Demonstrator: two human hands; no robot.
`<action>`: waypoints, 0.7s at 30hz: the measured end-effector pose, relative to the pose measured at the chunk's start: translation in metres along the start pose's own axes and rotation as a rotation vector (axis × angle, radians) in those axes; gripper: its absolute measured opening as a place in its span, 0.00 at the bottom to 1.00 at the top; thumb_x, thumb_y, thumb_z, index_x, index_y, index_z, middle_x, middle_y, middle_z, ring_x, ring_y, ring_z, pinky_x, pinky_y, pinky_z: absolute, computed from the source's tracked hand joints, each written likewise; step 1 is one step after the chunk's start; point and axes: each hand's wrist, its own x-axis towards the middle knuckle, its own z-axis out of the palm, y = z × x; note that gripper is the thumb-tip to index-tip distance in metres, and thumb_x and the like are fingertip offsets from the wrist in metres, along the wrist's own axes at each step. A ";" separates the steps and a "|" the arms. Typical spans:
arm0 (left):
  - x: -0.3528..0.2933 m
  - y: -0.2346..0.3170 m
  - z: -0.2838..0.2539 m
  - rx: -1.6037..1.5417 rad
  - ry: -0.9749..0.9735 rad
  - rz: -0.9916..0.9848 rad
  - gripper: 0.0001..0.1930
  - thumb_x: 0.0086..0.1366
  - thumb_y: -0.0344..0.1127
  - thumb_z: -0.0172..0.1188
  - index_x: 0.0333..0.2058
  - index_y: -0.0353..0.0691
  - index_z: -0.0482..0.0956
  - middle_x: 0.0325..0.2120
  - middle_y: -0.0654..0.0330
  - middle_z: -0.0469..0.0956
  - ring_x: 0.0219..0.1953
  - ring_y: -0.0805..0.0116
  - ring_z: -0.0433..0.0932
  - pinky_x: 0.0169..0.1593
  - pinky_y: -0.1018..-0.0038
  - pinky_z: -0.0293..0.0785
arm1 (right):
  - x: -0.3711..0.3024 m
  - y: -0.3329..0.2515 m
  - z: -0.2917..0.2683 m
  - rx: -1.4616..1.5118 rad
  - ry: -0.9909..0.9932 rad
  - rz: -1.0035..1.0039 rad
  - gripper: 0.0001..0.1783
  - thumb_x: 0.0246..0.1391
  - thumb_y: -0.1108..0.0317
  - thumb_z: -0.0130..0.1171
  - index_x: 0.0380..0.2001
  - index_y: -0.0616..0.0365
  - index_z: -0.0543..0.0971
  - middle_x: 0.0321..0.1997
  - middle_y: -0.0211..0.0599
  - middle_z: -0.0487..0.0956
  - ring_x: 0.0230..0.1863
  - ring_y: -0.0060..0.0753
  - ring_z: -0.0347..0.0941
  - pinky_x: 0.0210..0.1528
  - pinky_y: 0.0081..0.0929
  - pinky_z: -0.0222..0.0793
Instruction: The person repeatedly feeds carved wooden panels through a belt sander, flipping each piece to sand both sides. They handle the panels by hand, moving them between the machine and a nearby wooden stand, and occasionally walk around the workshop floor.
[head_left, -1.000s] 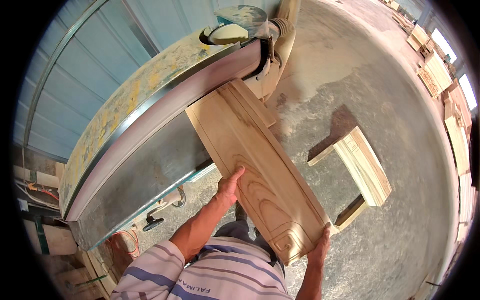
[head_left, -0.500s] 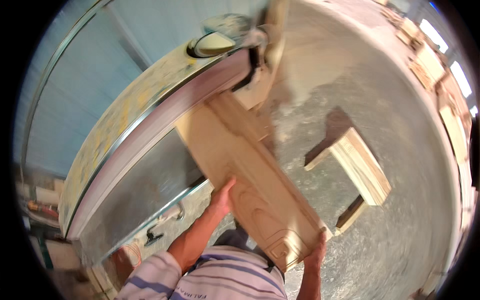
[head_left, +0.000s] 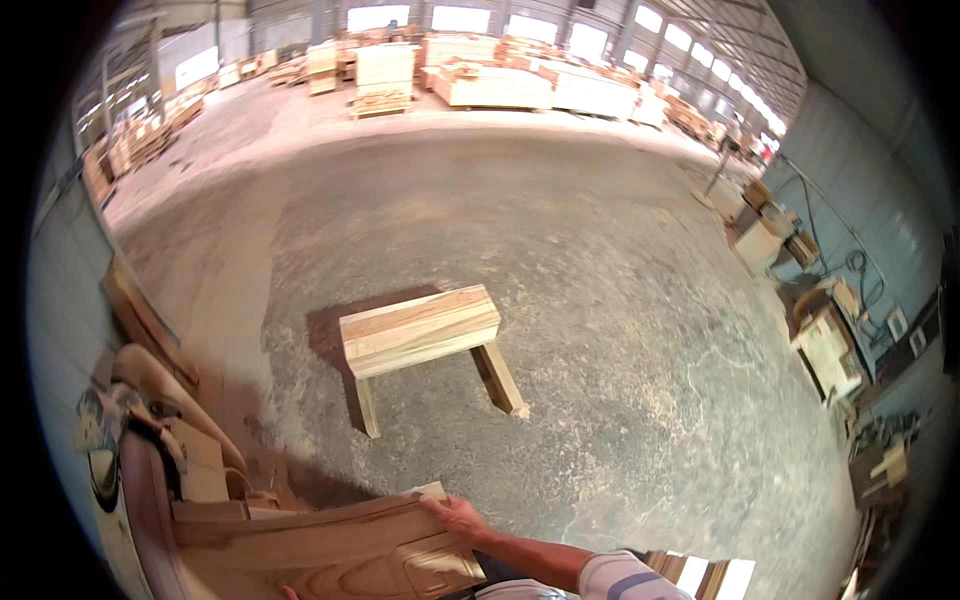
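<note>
My right hand [head_left: 459, 516] grips the far right corner of a brown wooden panel [head_left: 310, 545] with curved grain. Of my left hand [head_left: 289, 593] only a fingertip shows, against the panel's near side at the bottom edge; the rest is out of view. The panel's left end lies against the pinkish-brown belt [head_left: 150, 505] of a sanding machine at lower left. Ahead on the floor, a few pale boards [head_left: 420, 330] rest side by side across two wooden bearers [head_left: 500, 378].
More wood strips [head_left: 695, 575] lie at lower right, beside my right sleeve. Grey concrete floor [head_left: 620, 300] spreads ahead. Timber stacks [head_left: 500, 85] line the far side. Along the right wall stand wooden boxes [head_left: 757, 245] and a bench-like unit [head_left: 830, 350]; cables hang there.
My view has swung right, away from the machine toward the hall. The panel is still in my hands, now lower in view. My left hand has mostly left the picture.
</note>
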 end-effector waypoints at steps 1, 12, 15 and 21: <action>-0.008 0.002 0.012 0.031 -0.023 0.042 0.38 0.54 0.56 0.59 0.58 0.41 0.59 0.57 0.56 0.60 0.58 0.55 0.59 0.58 0.56 0.60 | -0.005 -0.007 -0.003 -0.033 0.044 0.020 0.33 0.51 0.41 0.53 0.42 0.64 0.75 0.40 0.36 0.77 0.41 0.25 0.70 0.44 0.25 0.66; -0.104 0.043 0.177 0.110 -0.094 0.463 0.33 0.60 0.55 0.51 0.58 0.40 0.58 0.57 0.54 0.61 0.57 0.56 0.59 0.59 0.58 0.57 | -0.014 -0.039 -0.015 0.442 0.185 -0.235 0.25 0.59 0.45 0.42 0.23 0.56 0.71 0.17 0.20 0.65 0.21 0.15 0.58 0.22 0.18 0.53; -0.135 0.054 0.221 0.178 -0.136 0.637 0.32 0.60 0.52 0.52 0.57 0.40 0.59 0.54 0.55 0.63 0.55 0.57 0.61 0.57 0.61 0.59 | -0.014 -0.040 -0.030 0.141 0.227 -0.305 0.26 0.58 0.45 0.45 0.36 0.61 0.72 0.30 0.36 0.73 0.35 0.25 0.68 0.36 0.22 0.63; -0.149 0.075 0.238 0.329 -0.258 0.917 0.27 0.55 0.46 0.59 0.50 0.39 0.65 0.42 0.57 0.70 0.44 0.63 0.67 0.47 0.67 0.65 | -0.022 -0.120 -0.106 0.104 0.271 -0.714 0.30 0.56 0.53 0.53 0.54 0.63 0.62 0.52 0.47 0.68 0.53 0.40 0.67 0.55 0.36 0.62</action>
